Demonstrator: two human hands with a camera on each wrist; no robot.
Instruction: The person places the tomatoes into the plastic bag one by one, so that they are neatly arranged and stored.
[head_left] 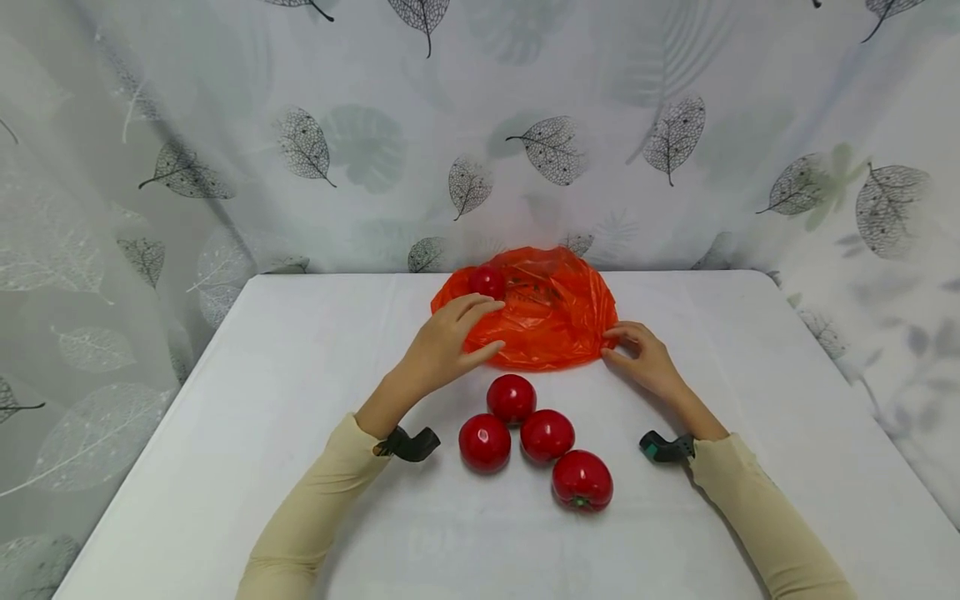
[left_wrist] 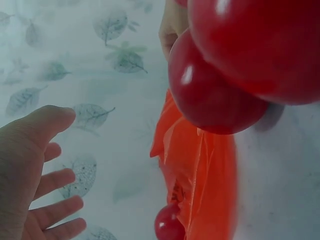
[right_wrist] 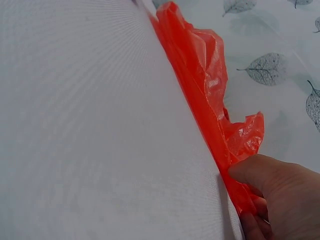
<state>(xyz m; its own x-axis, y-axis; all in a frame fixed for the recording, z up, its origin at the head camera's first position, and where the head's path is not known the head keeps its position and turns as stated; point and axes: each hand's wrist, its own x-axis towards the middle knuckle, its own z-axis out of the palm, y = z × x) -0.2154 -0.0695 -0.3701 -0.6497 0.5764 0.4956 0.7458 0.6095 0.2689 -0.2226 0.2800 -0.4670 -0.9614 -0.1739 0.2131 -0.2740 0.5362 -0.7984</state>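
Observation:
An orange-red plastic bag [head_left: 551, 321] lies crumpled at the table's far edge. One glossy red ball-like fruit [head_left: 487, 282] rests on its left part. My right hand [head_left: 643, 360] pinches the bag's right edge between thumb and fingers; the right wrist view shows the thumb on the plastic [right_wrist: 215, 120]. Over the bag's left front side, my left hand [head_left: 450, 342] is spread with thumb and fingers apart, holding nothing. Nearer me sit several more red fruits: one at the back [head_left: 512, 398], two in the middle, and a front one [head_left: 582, 481] with a small green stem end.
A white cloth covers the table [head_left: 375, 325]. Behind it hangs a leaf-printed curtain [head_left: 480, 125]. Each wrist wears a black camera mount, seen at the left wrist [head_left: 411, 445] and right wrist [head_left: 666, 447].

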